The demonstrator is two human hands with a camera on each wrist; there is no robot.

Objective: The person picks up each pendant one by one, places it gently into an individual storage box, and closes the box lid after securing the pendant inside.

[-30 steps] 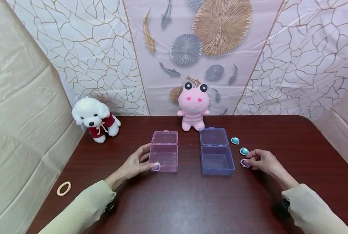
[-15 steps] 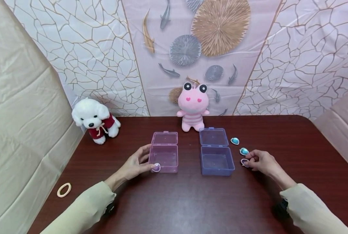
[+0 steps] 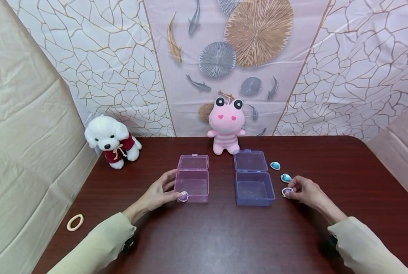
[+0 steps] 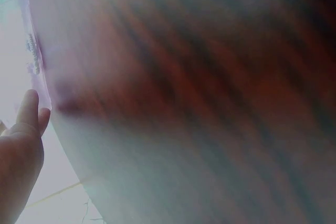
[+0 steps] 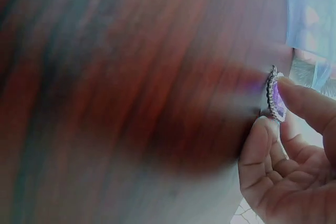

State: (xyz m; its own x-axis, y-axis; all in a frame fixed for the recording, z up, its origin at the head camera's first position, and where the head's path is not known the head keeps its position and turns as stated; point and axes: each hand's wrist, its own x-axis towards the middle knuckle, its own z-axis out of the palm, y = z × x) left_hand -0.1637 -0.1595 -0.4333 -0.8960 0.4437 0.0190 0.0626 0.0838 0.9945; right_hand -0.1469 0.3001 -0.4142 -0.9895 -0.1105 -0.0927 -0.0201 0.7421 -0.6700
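In the head view my right hand (image 3: 306, 192) is at the right of the blue box. Its thumb and fingers pinch a purple oval gem with a beaded silver rim (image 5: 276, 98), tilted on edge in the right wrist view. My left hand (image 3: 160, 192) holds the left side of an open pink clear plastic box (image 3: 208, 186), thumb near the front corner. By that thumb another purple beaded gem (image 3: 183, 196) shows at the box's front; whether it lies inside I cannot tell. An open blue clear plastic box (image 3: 255, 201) stands between the hands.
Two turquoise gems, one farther back (image 3: 275, 166) and one nearer (image 3: 285, 178), lie right of the blue box. A pink frog plush (image 3: 226, 125) and a white dog plush (image 3: 109, 133) sit behind. A wooden ring (image 3: 75, 222) lies at left on the dark table (image 3: 224, 239).
The right hand's purple gem has tilted up and now shows more of its face, the fingers drawn slightly away from the nearer turquoise gem. The left hand stays at the pink box.
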